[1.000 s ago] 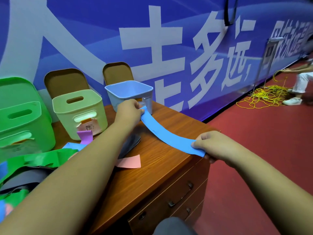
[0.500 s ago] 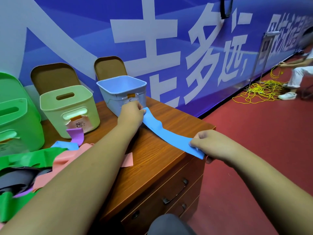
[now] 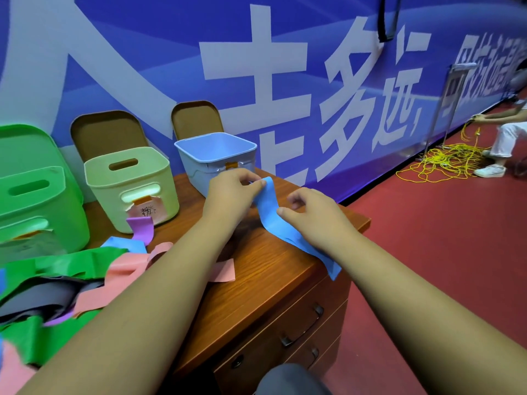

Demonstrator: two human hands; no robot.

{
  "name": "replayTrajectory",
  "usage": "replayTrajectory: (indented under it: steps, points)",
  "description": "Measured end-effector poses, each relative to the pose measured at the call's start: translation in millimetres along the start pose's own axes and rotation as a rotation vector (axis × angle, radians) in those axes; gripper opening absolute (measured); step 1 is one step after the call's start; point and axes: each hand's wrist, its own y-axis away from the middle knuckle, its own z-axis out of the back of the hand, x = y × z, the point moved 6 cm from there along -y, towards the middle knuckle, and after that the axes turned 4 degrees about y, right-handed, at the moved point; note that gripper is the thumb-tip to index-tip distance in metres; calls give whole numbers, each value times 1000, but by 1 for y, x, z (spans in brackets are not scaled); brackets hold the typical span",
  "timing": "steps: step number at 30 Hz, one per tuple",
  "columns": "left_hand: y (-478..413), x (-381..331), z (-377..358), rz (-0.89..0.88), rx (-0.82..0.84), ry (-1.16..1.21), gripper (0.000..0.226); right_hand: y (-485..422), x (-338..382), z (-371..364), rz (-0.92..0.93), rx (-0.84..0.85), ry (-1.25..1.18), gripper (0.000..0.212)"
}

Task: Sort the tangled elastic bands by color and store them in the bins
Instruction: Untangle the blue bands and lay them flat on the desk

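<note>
A wooden desk [image 3: 268, 283] with drawers in its front stands on a red floor [image 3: 445, 252], its back edge against a blue banner [image 3: 159, 52] printed with large white Chinese characters, 多远 among them. Far off on the floor lies a tangle of yellow cord [image 3: 445, 163] beside a seated person [image 3: 504, 138]. Along the desk's back edge stand a green bin [image 3: 42, 206], a pale green bin [image 3: 162, 181] with a pinkish handwritten label too small to read, and a blue bin [image 3: 194, 169] with an orange tab. Near the right back corner, just in front of the blue bin, the left hand [image 3: 231, 192] pinches the top end of the blue band [image 3: 271, 223]. The right hand [image 3: 313, 215], fingers curled, grips it at mid-length, thumb on its edge. The band's free end hangs over the desk's right edge. The other bands [image 3: 85, 266], green, pink, black and purple, are heaped toward the left edge
</note>
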Motion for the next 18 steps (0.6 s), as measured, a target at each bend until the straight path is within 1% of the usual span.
replayTrajectory:
  steps: [2,6,10,13,15,16,18]
  points:
    - [8,-3,8,16,20,88,6,-7,9,-6,26,-21,-67,42]
    - [23,-6,21,40,75,233,3,-10,28,-10,73,-76,-165,25]
    - [30,-9,38,75,157,398,6,-5,50,-9,120,-108,-153,13]
    - [34,-13,55,47,143,459,19,-2,65,-5,138,-130,-181,19]
    - [34,-10,62,95,156,559,31,0,75,-4,152,-128,-205,24]
    - [35,-8,64,132,181,629,34,0,79,-4,157,-119,-220,26]
    - [38,-5,67,180,261,735,31,3,89,-4,160,-103,-257,31]
